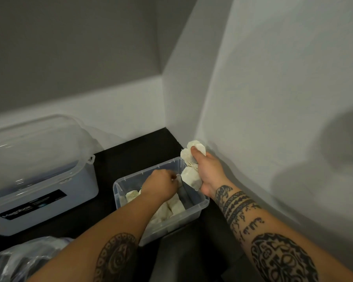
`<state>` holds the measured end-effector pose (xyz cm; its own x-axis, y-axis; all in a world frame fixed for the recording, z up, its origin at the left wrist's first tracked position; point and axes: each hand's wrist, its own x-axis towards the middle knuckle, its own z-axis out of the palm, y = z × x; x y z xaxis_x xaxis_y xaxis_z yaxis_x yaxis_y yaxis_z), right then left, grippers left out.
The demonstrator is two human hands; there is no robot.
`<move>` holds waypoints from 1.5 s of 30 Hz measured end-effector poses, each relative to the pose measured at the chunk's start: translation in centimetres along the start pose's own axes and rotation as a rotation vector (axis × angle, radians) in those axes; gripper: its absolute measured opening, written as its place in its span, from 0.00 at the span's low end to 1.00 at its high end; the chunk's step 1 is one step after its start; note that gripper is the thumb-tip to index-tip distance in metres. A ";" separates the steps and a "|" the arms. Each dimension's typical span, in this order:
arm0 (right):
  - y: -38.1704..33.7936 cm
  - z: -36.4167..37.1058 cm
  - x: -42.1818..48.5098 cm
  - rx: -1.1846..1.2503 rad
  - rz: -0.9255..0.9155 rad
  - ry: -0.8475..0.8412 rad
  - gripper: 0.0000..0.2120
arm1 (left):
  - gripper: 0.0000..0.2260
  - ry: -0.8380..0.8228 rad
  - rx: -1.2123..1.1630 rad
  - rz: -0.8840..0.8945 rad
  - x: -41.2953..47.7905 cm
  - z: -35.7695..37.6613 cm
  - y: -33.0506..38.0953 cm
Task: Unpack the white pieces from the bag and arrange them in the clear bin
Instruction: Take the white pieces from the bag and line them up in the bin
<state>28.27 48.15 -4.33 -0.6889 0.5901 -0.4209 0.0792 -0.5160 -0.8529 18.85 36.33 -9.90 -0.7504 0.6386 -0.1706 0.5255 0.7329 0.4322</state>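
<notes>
Clear plastic forms the small rectangular bin [200, 204] that sits on a dark surface [118, 159] in the lower middle of the frame, its long side running toward the upper right. Several off-white, faceted, paper-wrapped pieces [174, 207] lie packed together along the bin's floor, mostly in its nearer half. The left hand [159, 187] reaches down inside the bin from the lower left, its fingers curled in and closed to a pinch on a small white piece [178, 177] near the far right wall; how much of that piece is gripped cannot be told, since the knuckles cover it. The right hand [207, 171], on a tattooed forearm entering from the lower right, is held just above and beside the bin's far right corner, close to a pale grey wall [273, 98]. Its fingers are wrapped tightly around a handful of white pieces [191, 177], with the thumb pressed over the top ones and the lowest piece hanging over the bin's rim. At the left of the frame stands a larger translucent lidded storage box [39, 180] with a dark label on its front. A crumpled clear plastic bag [22, 259] lies in the lower left corner, partly behind the left forearm.
</notes>
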 end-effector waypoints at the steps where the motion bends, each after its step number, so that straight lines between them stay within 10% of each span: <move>1: 0.0 0.3 0.0 -0.006 -0.009 -0.003 0.06 | 0.08 0.052 -0.066 0.012 -0.4 -0.8 0.0; 5: 0.0 1.7 -0.4 -0.018 -0.052 0.013 0.05 | 0.14 0.279 -0.551 0.016 -2.1 -4.4 0.4; 9: 0.1 3.1 -0.7 0.034 -0.075 0.083 0.06 | 0.12 0.117 -0.926 0.038 -4.1 -6.7 0.2; 24: -0.5 3.7 -1.7 0.133 -0.121 0.208 0.06 | 0.04 0.229 -0.993 0.027 -4.3 -7.7 -1.5; 45: -0.1 0.6 0.8 0.059 -0.088 0.190 0.07 | 0.09 0.048 -0.347 -0.132 1.4 1.9 0.4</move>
<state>27.34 48.30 -4.41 -0.5426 0.7380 -0.4011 -0.0216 -0.4896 -0.8717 18.80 37.96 -11.62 -0.8247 0.5264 -0.2068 0.2622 0.6799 0.6848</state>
